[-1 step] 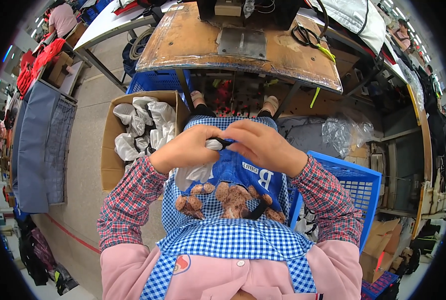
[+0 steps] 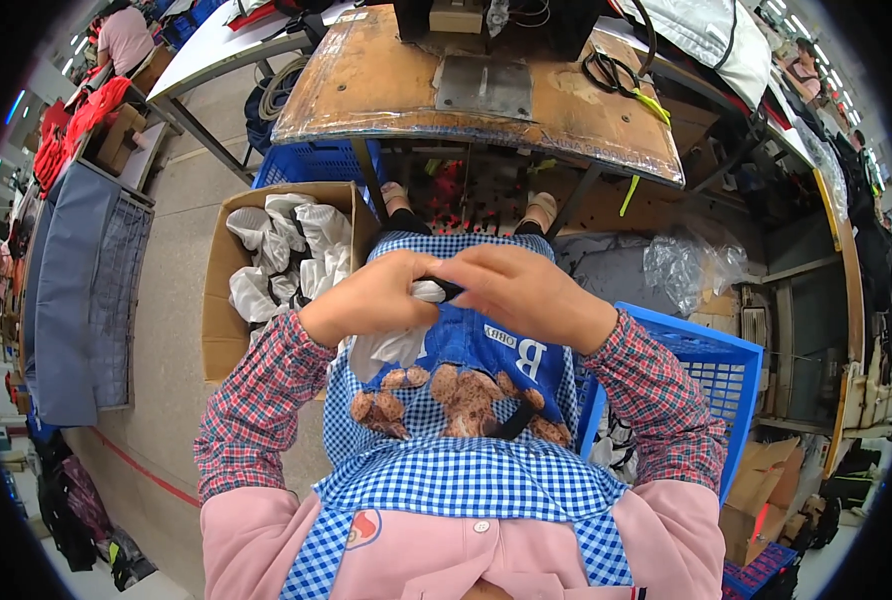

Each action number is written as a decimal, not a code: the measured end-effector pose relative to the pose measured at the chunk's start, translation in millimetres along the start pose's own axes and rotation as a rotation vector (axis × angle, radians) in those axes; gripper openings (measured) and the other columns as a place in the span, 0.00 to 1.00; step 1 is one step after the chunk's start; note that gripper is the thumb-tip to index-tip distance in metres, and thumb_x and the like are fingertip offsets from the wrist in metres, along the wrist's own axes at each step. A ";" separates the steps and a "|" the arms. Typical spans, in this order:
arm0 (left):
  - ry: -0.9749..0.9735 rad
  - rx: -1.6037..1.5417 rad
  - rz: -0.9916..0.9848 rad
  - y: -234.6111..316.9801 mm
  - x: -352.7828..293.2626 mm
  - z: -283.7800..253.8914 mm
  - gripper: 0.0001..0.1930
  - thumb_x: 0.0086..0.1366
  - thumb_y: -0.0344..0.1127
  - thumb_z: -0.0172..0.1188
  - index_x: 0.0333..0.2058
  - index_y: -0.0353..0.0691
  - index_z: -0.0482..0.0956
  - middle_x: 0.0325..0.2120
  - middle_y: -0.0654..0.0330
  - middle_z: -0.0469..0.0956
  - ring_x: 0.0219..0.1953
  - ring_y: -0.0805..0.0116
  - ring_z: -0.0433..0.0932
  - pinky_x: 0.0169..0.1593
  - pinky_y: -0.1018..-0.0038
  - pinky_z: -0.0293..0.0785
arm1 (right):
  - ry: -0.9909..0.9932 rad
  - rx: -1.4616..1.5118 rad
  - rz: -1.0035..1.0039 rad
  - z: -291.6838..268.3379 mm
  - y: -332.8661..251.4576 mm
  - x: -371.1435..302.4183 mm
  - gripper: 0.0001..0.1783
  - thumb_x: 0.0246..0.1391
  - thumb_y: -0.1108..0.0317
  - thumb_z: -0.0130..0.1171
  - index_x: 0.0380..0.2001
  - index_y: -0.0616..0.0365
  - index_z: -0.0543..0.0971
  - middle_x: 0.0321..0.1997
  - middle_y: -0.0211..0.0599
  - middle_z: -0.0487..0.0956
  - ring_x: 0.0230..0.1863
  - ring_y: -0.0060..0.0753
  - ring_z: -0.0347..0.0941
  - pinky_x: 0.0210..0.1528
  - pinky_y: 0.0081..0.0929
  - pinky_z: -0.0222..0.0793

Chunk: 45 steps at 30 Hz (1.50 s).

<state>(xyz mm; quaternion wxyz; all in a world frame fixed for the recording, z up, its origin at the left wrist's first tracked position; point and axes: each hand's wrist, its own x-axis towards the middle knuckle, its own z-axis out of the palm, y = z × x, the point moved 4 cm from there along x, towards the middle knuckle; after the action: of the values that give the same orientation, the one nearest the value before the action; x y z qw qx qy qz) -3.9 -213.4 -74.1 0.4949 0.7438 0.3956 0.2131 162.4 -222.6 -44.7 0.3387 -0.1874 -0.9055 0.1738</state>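
Observation:
Over my lap, my left hand [image 2: 366, 300] is closed around a limp piece of thin white fabric [image 2: 388, 348], which hangs below the fingers. A short black strip [image 2: 448, 289] sticks out of the white cloth between my hands. My right hand [image 2: 531, 298] has its fingers bent together at that strip, its fingertips meeting my left thumb and forefinger. The right fingertips are slightly blurred, and the far side of the strip is hidden. Under both hands lies the blue checked apron [image 2: 466, 470] with a brown teddy bear print [image 2: 461, 395].
Left of my knees a cardboard box [image 2: 221, 335] holds several white pieces with black parts. At my right side stands a blue plastic crate [image 2: 736, 385] with more such pieces. A worn wooden table [image 2: 366, 85] is ahead; clear plastic film [image 2: 691, 265] lies at its right.
My right hand has shifted very slightly, its fingers a little lower against the black strip. The left hand keeps its hold on the white fabric.

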 end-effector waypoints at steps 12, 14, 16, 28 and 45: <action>-0.319 -0.041 -0.180 17.8 11.6 -5.7 0.17 0.48 0.31 0.56 0.39 0.34 0.78 0.29 0.63 0.77 0.32 0.77 0.71 0.39 0.78 0.69 | -0.157 0.172 0.097 -17.5 19.7 3.6 0.10 0.56 0.65 0.58 0.30 0.61 0.79 0.28 0.43 0.76 0.31 0.44 0.76 0.32 0.34 0.71; -0.264 0.013 -0.082 20.0 17.0 -11.2 0.16 0.49 0.34 0.56 0.37 0.32 0.77 0.25 0.60 0.76 0.29 0.75 0.71 0.37 0.76 0.70 | -0.117 0.198 0.129 -21.8 26.2 3.3 0.08 0.55 0.66 0.60 0.31 0.61 0.79 0.29 0.42 0.77 0.32 0.43 0.76 0.33 0.33 0.71; -0.234 0.041 -0.092 22.9 24.0 -19.5 0.16 0.50 0.35 0.56 0.37 0.32 0.76 0.26 0.60 0.76 0.31 0.74 0.71 0.38 0.75 0.70 | -0.079 0.223 0.160 -25.9 32.0 4.9 0.08 0.54 0.68 0.62 0.32 0.61 0.79 0.30 0.41 0.79 0.32 0.42 0.76 0.34 0.31 0.71; -0.007 -0.330 -0.116 24.6 99.4 -80.2 0.09 0.52 0.27 0.47 0.33 0.35 0.73 0.27 0.68 0.71 0.32 0.79 0.68 0.37 0.82 0.67 | 0.309 -0.044 0.204 -58.9 80.0 44.6 0.10 0.60 0.67 0.53 0.34 0.64 0.73 0.32 0.47 0.76 0.35 0.53 0.72 0.37 0.38 0.69; 0.254 -0.346 -0.088 3.6 189.6 -138.1 0.06 0.54 0.29 0.51 0.20 0.36 0.71 0.18 0.62 0.67 0.18 0.72 0.66 0.21 0.72 0.62 | 0.474 0.012 0.408 -73.8 167.4 81.7 0.13 0.59 0.64 0.56 0.33 0.66 0.76 0.22 0.43 0.74 0.22 0.36 0.69 0.28 0.30 0.66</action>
<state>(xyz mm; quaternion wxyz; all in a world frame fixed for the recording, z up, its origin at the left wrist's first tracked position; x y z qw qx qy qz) 12.6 15.8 -27.0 0.5703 0.5968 0.4444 0.3480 192.3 -25.9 -21.4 0.4996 -0.3987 -0.7439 0.1950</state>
